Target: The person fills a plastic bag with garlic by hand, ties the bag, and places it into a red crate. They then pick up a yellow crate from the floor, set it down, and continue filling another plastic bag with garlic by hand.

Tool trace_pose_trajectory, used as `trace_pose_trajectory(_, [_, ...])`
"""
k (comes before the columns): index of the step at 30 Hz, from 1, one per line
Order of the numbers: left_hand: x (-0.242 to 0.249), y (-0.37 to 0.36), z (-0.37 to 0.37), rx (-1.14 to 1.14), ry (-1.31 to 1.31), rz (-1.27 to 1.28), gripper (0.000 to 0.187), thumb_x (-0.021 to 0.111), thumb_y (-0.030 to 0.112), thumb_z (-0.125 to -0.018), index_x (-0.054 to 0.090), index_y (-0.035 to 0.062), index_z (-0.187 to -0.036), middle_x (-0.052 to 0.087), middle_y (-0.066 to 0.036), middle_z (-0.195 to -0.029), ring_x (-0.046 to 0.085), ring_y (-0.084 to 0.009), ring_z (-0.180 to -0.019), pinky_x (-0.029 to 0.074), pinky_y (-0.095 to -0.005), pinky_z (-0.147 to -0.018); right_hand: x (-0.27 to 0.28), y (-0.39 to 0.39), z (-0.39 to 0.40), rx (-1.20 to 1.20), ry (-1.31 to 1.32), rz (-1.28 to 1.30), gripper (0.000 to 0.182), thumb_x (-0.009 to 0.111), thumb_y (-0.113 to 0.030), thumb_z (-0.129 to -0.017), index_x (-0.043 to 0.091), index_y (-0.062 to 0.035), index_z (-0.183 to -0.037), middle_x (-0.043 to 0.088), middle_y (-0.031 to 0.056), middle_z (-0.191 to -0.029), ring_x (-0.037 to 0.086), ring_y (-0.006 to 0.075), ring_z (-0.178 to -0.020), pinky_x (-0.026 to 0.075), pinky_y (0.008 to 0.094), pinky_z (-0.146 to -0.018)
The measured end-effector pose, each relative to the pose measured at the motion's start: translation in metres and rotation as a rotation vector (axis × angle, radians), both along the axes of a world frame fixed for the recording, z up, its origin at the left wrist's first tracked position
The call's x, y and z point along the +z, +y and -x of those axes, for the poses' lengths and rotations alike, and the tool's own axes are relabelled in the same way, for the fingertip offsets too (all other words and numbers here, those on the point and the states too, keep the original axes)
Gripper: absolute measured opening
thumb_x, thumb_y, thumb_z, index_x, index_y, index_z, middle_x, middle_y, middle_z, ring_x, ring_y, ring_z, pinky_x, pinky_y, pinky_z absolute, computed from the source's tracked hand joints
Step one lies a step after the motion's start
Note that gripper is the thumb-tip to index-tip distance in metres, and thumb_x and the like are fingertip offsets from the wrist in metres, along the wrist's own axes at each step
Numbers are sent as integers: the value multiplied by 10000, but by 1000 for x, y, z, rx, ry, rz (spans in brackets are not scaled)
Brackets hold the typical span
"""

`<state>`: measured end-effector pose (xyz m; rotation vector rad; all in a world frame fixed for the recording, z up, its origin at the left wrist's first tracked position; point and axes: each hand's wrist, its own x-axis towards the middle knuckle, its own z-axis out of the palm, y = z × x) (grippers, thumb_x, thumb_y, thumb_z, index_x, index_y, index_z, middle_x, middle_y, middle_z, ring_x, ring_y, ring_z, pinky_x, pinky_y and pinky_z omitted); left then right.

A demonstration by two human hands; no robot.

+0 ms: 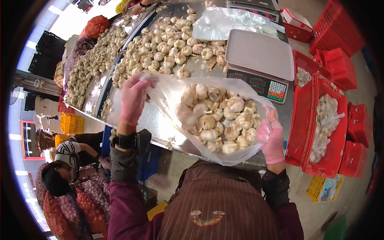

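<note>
A clear plastic bag point(163, 95) full of garlic bulbs point(220, 120) is in front of me, over the near edge of the metal table point(154, 130). My left hand point(134, 98), in a pink glove, is closed on the gathered mouth of the bag. Also pink-gloved, my right hand point(273, 140) grips the bag's right side, its fingers partly behind the plastic. Beyond the bag, loose garlic bulbs point(172, 44) are heaped on the table. A weighing scale point(260, 56) with a keypad stands just behind the bag's right side.
Thin plastic bags point(224, 22) lie by a second scale point(256, 6). Red crates point(300, 132), one holding bagged garlic point(326, 124), line the right. More bulbs point(94, 64) cover the left sorting surface. A person point(60, 176) works beside net sacks point(56, 218) at lower left.
</note>
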<state>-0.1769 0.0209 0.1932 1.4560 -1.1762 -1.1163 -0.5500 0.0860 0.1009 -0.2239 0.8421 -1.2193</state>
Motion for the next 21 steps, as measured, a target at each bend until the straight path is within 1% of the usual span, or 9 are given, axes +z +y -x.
trace_pose_trajectory(2, [-30,1,-10,-7,9,177,329,546,43,-808,546,-52,-1123,648,-151,-935,622,-188,-811,525,-307,-749,6,1,-3,-18,41,6,388,471,-395,-963,520,-101,-1211,354,-84,-579,303,18,-426,233,184,-367])
trace_pose_trajectory(6, [-153,20,1,92,-935,237,622,748,199,-721,492,-34,-1239,645,-122,-892,610,-292,-822,483,-362,-852,10,2,-9,1,42,11,396,464,-395,-965,516,-99,-1223,356,-84,-588,311,16,-436,230,178,-374])
trace_pose_trajectory(8, [-173,22,20,9,-602,-141,543,733,189,-720,548,-11,-1190,650,-134,-859,620,-293,-810,500,-370,-781,14,2,-12,21,57,11,395,446,-388,-974,515,-100,-1236,349,-85,-588,313,14,-445,226,174,-378])
trace_pose_trajectory(11, [-201,17,8,233,-44,-168,391,691,153,-729,612,-3,-1078,637,-95,-782,616,-252,-732,500,-359,-660,21,-2,-21,22,74,-22,386,428,-377,-982,517,-106,-1241,343,-89,-587,292,19,-434,222,181,-366])
trace_pose_trajectory(14, [-222,26,-20,428,168,-194,182,620,109,-759,639,4,-907,605,-30,-710,570,-173,-632,465,-314,-561,11,-20,-68,242,234,251,355,433,-344,-983,532,-106,-1226,366,-89,-597,324,34,-436,273,196,-373])
trace_pose_trajectory(16, [-242,38,-86,-16,-1146,303,78,523,49,-817,596,38,-842,502,40,-630,463,-96,-536,407,-257,-484,21,-27,-122,380,593,509,268,451,-281,-978,558,-124,-1166,400,-85,-592,383,39,-452,294,200,-388])
trace_pose_trajectory(17, [-224,37,-105,290,-228,155,94,487,46,-836,580,53,-843,459,51,-604,426,-80,-507,370,-238,-454,58,-28,-142,456,873,594,205,460,-241,-973,578,-145,-1111,406,-92,-583,410,30,-464,284,188,-397])
trace_pose_trajectory(18, [-195,32,-114,533,704,-22,117,450,44,-855,564,67,-843,416,63,-578,388,-64,-479,334,-220,-424,80,-33,-151,500,296,341,220,457,-278,-980,573,-146,-1110,390,-97,-591,395,23,-476,284,180,-409])
trace_pose_trajectory(21, [-40,30,-70,386,379,168,122,433,78,-885,552,58,-900,387,66,-575,341,-43,-450,274,-189,-391,120,-29,-100,387,184,353,280,446,-322,-983,560,-121,-1141,350,-97,-581,342,18,-451,248,184,-390])
